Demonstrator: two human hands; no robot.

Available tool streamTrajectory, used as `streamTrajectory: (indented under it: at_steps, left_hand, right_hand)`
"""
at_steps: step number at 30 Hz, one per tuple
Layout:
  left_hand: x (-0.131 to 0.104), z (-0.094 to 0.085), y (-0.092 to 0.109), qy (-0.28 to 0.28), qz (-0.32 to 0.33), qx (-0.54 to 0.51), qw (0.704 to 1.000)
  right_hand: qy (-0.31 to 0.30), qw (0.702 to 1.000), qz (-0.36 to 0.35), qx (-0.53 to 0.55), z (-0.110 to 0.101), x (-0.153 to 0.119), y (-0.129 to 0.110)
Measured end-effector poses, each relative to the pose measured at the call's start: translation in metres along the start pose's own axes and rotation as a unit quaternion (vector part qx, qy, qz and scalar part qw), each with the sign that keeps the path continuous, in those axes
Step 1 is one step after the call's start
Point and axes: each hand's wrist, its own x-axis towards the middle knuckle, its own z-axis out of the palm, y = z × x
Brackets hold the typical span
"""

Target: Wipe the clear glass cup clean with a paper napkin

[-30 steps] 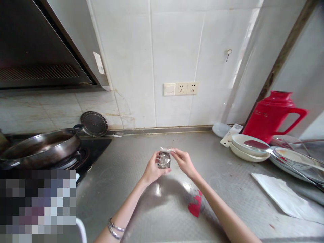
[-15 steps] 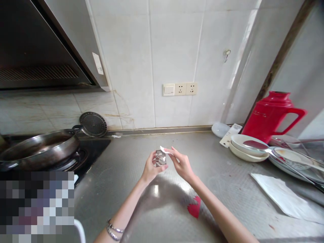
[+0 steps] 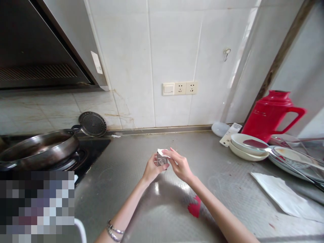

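Note:
My left hand is wrapped around a small, clear, boxy glass, holding it above the steel counter. A folded white tissue is pinched in my right hand and lies against the top edge of the glass. Part of the tissue is hidden by my right fingers. Below my hands, a torn red scrap lies on the counter beside my right forearm.
A steel pan sits on the stove at left, with a round dark disc leaning behind it. At right stand a red thermos, stacked bowls, plates with utensils, and a flat white tissue sheet.
The white tissue in my right hand has moved slightly down and left, onto the top of the glass. My left hand still holds the glass in nearly the same spot.

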Motion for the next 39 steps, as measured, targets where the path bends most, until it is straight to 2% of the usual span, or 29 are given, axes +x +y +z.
streamTrajectory:
  at_steps: [4,6,10,12,16,19,21,28,32,36,39]
  left_hand:
    - [0.002,0.0,-0.002,0.0,0.013,-0.002,1.0]
    - [0.002,0.0,-0.004,-0.006,0.018,0.003,1.0]
    - [0.0,0.001,-0.007,0.0,0.002,0.023,1.0]
    - [0.0,0.001,-0.006,0.005,-0.006,0.026,1.0]
    - [0.001,0.001,-0.002,0.015,-0.002,0.045,0.999]
    - [0.0,0.003,0.0,-0.013,0.036,0.081,0.996]
    - [-0.001,0.005,0.0,-0.032,0.045,0.089,0.994]
    - [0.0,0.002,-0.008,0.027,-0.015,0.035,0.999]
    - [0.0,0.0,-0.002,0.037,-0.04,0.01,0.998]
    - [-0.001,0.003,0.004,0.026,-0.059,0.016,0.998]
    - [-0.002,0.005,0.004,0.019,-0.06,0.023,0.998]
  right_hand:
    - [-0.041,0.997,-0.061,-0.021,0.0,-0.003,-0.003]
    - [-0.036,0.998,-0.045,-0.021,0.0,-0.003,-0.001]
    - [0.006,0.999,0.037,-0.006,0.001,-0.001,0.008]
    - [0.013,0.999,0.042,-0.008,0.001,-0.002,0.01]
    - [-0.009,0.999,-0.028,-0.029,0.001,-0.004,0.004]
    - [-0.048,0.995,-0.075,-0.032,0.002,-0.005,-0.002]
    - [-0.059,0.995,-0.075,-0.025,0.002,-0.005,-0.003]
    - [0.012,0.999,0.041,0.005,-0.001,0.0,0.009]
    - [0.017,1.0,0.011,0.001,-0.001,-0.002,0.004]
    - [-0.03,0.999,-0.043,0.0,0.001,-0.004,-0.002]
    - [-0.02,1.0,-0.017,-0.001,0.003,-0.004,0.003]
